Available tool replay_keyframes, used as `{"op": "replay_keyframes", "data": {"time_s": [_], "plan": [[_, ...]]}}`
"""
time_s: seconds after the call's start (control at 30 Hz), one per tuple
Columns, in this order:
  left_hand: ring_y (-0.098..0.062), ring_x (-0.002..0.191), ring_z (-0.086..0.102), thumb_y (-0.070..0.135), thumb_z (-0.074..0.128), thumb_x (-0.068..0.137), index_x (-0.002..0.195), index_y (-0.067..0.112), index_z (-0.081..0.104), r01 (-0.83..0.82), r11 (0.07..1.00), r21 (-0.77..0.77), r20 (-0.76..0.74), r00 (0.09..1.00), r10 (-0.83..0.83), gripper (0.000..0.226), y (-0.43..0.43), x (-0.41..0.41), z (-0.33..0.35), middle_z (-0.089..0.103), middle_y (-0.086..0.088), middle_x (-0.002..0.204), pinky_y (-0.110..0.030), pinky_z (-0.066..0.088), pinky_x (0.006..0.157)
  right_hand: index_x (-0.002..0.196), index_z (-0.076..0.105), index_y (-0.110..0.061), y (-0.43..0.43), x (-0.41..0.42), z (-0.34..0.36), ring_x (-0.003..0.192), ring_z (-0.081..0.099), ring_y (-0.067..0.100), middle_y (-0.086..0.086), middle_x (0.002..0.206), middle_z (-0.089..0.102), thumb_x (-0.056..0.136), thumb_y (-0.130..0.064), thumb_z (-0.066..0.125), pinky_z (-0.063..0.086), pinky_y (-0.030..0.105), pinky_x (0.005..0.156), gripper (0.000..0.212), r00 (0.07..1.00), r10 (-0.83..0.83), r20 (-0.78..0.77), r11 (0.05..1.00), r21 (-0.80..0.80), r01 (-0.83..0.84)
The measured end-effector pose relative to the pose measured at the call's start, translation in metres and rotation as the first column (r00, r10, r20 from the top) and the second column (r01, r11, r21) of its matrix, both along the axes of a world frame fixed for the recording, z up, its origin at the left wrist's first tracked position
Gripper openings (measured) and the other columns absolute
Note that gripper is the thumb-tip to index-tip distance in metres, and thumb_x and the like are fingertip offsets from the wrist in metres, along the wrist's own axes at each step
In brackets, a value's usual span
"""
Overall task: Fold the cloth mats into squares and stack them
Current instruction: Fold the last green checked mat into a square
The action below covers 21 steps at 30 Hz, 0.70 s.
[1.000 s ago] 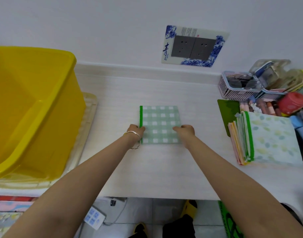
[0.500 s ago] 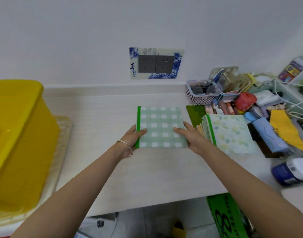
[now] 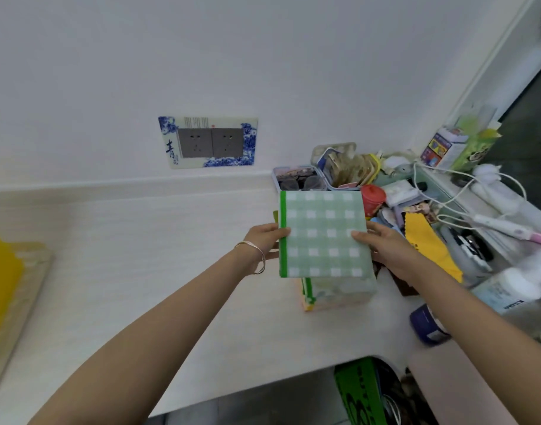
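Observation:
A folded green-and-white checked mat point(image 3: 323, 234) with a bright green left edge is held in the air above the counter. My left hand point(image 3: 267, 239) grips its left edge and my right hand point(image 3: 382, 243) grips its right edge. Directly below it lies a stack of folded mats point(image 3: 339, 292), whose top one has a pale leaf print; only the stack's front part shows under the checked mat.
A yellow tub point(image 3: 0, 286) on a tray stands at the far left. Clutter fills the right: a basket point(image 3: 300, 179), a red-lidded jar point(image 3: 373, 197), a yellow cloth point(image 3: 428, 243), cables and a dark blue jar point(image 3: 427, 326). The white counter point(image 3: 140, 256) spreads between them.
Both hands lifted the checked mat off the counter and carried it right, over the stack of folded mats. The view swung right, so the yellow tub slid to the left edge.

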State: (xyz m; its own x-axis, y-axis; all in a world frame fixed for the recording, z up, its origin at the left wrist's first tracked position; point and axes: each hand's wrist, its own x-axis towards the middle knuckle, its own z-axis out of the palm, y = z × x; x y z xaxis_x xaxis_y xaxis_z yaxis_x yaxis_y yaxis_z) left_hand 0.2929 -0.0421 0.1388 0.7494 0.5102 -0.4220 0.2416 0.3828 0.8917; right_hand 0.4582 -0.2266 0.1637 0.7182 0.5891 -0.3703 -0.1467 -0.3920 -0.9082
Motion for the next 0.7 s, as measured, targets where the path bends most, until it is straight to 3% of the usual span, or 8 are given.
{"op": "replay_keyframes", "data": {"time_s": [0.13,0.23,0.33,0.4,0.5,0.57,0.63,0.7], "plan": [[-0.018,0.072,0.061,0.011,0.062,0.088,0.115,0.006,0.057,-0.045,0.998,0.054,-0.091,0.995,0.05,0.027,-0.02,0.031,-0.015,0.063,-0.013,0.101,-0.023,0.054,0.056,0.123,0.051,-0.007,-0.012,0.03,-0.016,0.102,0.062,0.028,0.013,0.12,0.061,0.087,-0.018,0.066,0.048,0.047,0.095,0.04,1.0,0.004,0.024,0.997,-0.074,-0.002],[-0.027,0.084,0.06,0.009,0.064,0.086,0.125,0.005,0.051,-0.12,0.992,0.048,-0.164,0.978,0.126,0.041,-0.035,0.048,-0.034,0.06,-0.019,0.113,-0.035,0.055,0.069,0.127,0.046,-0.005,-0.019,0.045,-0.035,0.098,0.06,0.029,0.013,0.118,0.059,0.087,-0.016,0.067,0.049,0.044,0.091,0.047,0.998,0.022,0.053,0.991,-0.135,-0.015],[-0.029,0.086,0.059,0.011,0.067,0.083,0.121,0.006,0.053,-0.16,0.981,0.105,-0.237,0.954,0.181,0.041,-0.048,0.057,-0.052,0.062,-0.019,0.111,-0.041,0.054,0.081,0.123,0.049,-0.007,-0.025,0.055,-0.053,0.095,0.06,0.027,0.012,0.114,0.059,0.084,-0.018,0.07,0.05,0.045,0.091,0.046,0.997,0.053,0.051,0.983,-0.178,-0.043],[-0.026,0.085,0.061,0.014,0.069,0.081,0.115,0.008,0.055,-0.153,0.975,0.163,-0.276,0.941,0.194,0.037,-0.053,0.058,-0.06,0.064,-0.016,0.106,-0.036,0.052,0.084,0.12,0.05,-0.008,-0.028,0.061,-0.064,0.098,0.061,0.029,0.014,0.113,0.059,0.082,-0.019,0.072,0.051,0.047,0.09,0.045,0.996,0.064,0.059,0.978,-0.204,-0.051],[-0.012,0.07,0.053,0.015,0.066,0.084,0.121,0.007,0.05,-0.162,0.961,0.222,-0.303,0.926,0.226,0.041,-0.057,0.058,-0.065,0.057,-0.001,0.084,-0.025,0.04,0.073,0.112,0.049,-0.01,-0.029,0.066,-0.075,0.1,0.059,0.032,0.018,0.111,0.057,0.082,-0.021,0.072,0.052,0.042,0.083,0.039,0.993,0.078,0.085,0.974,-0.218,-0.058],[-0.019,0.091,0.056,0.021,0.062,0.087,0.134,0.008,0.039,-0.163,0.958,0.235,-0.312,0.921,0.233,0.054,-0.059,0.059,-0.066,0.057,-0.006,0.105,-0.026,0.04,0.082,0.113,0.048,-0.011,-0.028,0.066,-0.079,0.099,0.059,0.028,0.013,0.11,0.056,0.084,-0.023,0.07,0.05,0.036,0.079,0.039,0.993,0.08,0.086,0.977,-0.206,-0.061],[-0.027,0.124,0.045,0.029,0.053,0.093,0.145,0.01,0.023,-0.141,0.975,0.17,-0.322,0.928,0.191,0.063,-0.065,0.061,-0.065,0.042,-0.012,0.14,-0.031,0.035,0.099,0.121,0.049,-0.012,-0.025,0.066,-0.083,0.096,0.06,0.021,0.006,0.113,0.059,0.088,-0.027,0.065,0.049,0.033,0.079,0.04,0.997,0.078,0.025,0.982,-0.175,-0.072],[-0.027,0.128,0.042,0.035,0.043,0.097,0.146,0.013,0.021,-0.169,0.986,0.004,-0.283,0.945,0.163,0.058,-0.075,0.064,-0.063,0.038,-0.007,0.144,-0.033,0.036,0.097,0.131,0.048,-0.017,-0.022,0.065,-0.088,0.101,0.062,0.02,0.002,0.119,0.061,0.09,-0.036,0.06,0.051,0.035,0.085,0.047,0.993,0.089,-0.074,0.984,-0.151,-0.099]]}}
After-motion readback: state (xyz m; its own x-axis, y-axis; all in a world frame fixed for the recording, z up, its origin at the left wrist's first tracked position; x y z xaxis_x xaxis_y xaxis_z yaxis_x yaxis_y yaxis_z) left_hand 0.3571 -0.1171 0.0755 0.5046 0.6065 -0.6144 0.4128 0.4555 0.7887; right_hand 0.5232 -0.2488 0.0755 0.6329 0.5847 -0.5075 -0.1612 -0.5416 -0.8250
